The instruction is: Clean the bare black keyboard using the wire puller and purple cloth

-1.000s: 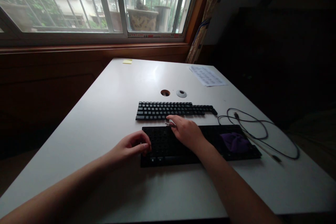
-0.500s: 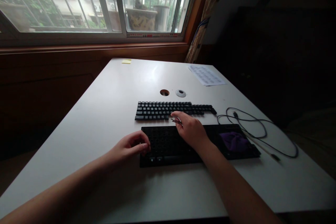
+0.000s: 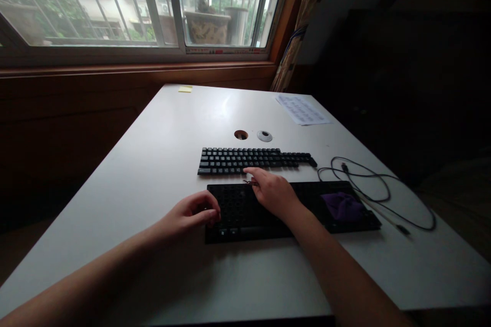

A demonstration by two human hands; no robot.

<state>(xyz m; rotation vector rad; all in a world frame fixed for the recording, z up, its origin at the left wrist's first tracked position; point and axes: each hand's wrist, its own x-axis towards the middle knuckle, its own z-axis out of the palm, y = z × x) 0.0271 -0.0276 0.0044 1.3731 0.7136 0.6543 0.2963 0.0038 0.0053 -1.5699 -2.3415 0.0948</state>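
Altogether two hands (image 3: 195,209) (image 3: 274,194), one keyboard base (image 3: 235,212)

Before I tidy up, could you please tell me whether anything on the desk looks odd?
Yes: keys lie in rows on the desk beyond the keyboard, which looks largely keyless, and a crumpled purple cloth sits on its right end.

My left hand (image 3: 199,208) and my right hand (image 3: 275,194) are both bare, with slim fingers (image 3: 253,171) and smooth, rounded backs. The bareness carries on over my left wrist (image 3: 164,225) and right wrist (image 3: 298,213), each narrow, and along my left forearm (image 3: 111,263) and right forearm (image 3: 326,255), which look smooth and widen toward the edge of my view. My fingernails are too small and dim to make out.
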